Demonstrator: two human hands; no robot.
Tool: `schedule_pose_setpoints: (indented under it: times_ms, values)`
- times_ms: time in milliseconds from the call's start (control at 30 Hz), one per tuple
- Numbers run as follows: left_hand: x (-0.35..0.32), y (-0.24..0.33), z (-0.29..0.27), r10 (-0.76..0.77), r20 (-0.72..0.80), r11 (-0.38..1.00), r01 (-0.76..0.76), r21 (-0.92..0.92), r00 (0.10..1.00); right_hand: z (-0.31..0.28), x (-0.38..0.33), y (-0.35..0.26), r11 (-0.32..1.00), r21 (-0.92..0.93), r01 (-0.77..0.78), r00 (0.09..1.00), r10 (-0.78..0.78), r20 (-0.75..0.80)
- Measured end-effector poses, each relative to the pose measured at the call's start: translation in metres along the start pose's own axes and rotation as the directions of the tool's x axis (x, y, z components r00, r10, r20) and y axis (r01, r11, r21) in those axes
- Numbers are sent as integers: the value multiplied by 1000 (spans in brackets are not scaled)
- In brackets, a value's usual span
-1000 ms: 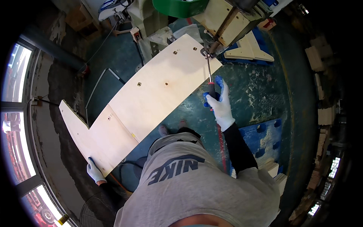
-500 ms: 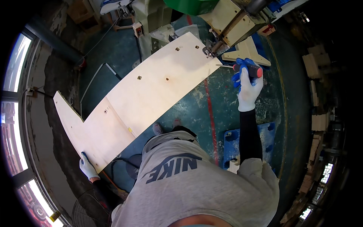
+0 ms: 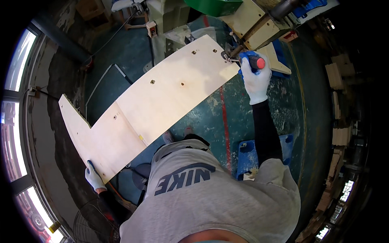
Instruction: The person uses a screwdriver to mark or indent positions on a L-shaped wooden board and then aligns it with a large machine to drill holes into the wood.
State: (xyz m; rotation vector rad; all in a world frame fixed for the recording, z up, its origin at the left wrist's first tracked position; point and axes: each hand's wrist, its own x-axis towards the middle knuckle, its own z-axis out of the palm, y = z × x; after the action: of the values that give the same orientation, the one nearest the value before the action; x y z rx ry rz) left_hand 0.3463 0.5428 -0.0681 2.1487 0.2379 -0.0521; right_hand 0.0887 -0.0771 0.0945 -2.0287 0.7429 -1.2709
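A long pale plywood panel (image 3: 162,101), curved along its far edge and notched at the left, stretches across in front of me. Several small metal-lined holes dot its surface. My left hand (image 3: 95,178), in a white and blue glove, grips the panel's near left corner. In my gloved right hand (image 3: 256,83) is a screwdriver (image 3: 257,62) with a dark handle and red end. Its shaft points left at the small metal head of a machine (image 3: 229,56), over the panel's far right corner. Whether the tip touches that metal head I cannot tell.
Behind the right corner stands the cream machine body (image 3: 243,20) with a green part (image 3: 214,6). A pale wooden piece (image 3: 273,58) lies beyond my right hand. A blue pallet (image 3: 247,152) rests on the floor at right. Wood pieces (image 3: 340,135) are stacked along the right side.
My right hand has moved left and slightly away from me, bringing the screwdriver to the machine's metal head. My left hand keeps its grip on the panel.
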Motion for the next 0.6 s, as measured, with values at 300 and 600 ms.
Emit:
schedule_pose_setpoints:
  times_ms: [300,600]
  values:
    - [-3,6,4,-1,-16,1000,1,-27,1000,58,-44,14,915,-294,275,960,-245,133]
    - [7,-2,0,34,1,999,-34,0,999,51,-71,25,869,-337,362,929,-306,208]
